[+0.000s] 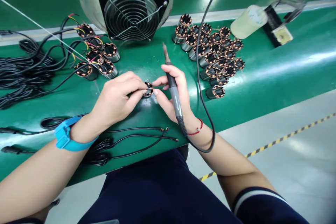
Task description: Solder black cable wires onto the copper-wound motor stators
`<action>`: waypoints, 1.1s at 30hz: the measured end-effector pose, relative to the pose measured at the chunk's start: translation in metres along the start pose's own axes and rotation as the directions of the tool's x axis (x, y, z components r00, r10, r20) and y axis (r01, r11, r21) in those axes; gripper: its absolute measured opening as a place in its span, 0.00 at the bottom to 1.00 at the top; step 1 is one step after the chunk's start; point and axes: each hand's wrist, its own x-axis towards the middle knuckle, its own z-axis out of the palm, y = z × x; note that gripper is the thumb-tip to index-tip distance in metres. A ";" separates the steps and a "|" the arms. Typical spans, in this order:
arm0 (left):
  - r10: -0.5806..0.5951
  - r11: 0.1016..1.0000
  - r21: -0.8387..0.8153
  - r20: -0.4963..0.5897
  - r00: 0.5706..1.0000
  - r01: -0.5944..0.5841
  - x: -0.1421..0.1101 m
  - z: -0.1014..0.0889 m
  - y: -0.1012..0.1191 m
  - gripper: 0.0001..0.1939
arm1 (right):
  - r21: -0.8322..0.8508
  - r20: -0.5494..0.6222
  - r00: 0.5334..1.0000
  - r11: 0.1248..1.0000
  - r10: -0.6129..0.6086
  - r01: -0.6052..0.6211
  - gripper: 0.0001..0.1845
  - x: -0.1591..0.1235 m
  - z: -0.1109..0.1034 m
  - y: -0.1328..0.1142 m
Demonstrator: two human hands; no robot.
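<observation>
Coiled cables (pixel 36 71) lie at your left on the green counter (pixel 262 84), coloured wires reaching the open-topped wired stators (pixel 112 57). Your left hand (pixel 115 98) has its grip closed on the near-left rim of a single stator (pixel 148 94), dark and ringed with copper windings, on the counter between your hands. Your right hand (pixel 183 94) grips a soldering iron (pixel 175 96), its fingertips close by that stator. Farther right stand clustered stators (pixel 208 59), a pale cylinder (pixel 245 24) whose contents you can't make out, and a black holder (pixel 271 24) bearing a yellowish pad (pixel 284 36).
</observation>
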 end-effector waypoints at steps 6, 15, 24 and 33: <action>-0.234 0.969 -0.087 -0.020 0.972 0.231 0.002 0.000 -0.001 0.05 | -0.095 0.098 0.989 0.989 -0.108 0.118 0.19 -0.002 -0.004 -0.003; -0.356 0.908 -0.230 0.021 0.934 0.351 0.004 0.005 -0.009 0.03 | 0.025 0.033 0.999 1.000 0.010 -0.010 0.22 0.005 0.006 0.011; -0.316 0.924 -0.212 0.048 0.948 0.319 0.004 0.004 -0.014 0.03 | 0.136 0.194 0.980 0.987 0.053 -0.081 0.19 0.018 0.008 0.013; -0.314 0.938 -0.148 0.021 0.949 0.313 0.005 0.009 -0.012 0.04 | 0.016 -0.016 0.995 0.995 0.096 -0.096 0.19 -0.003 -0.011 -0.006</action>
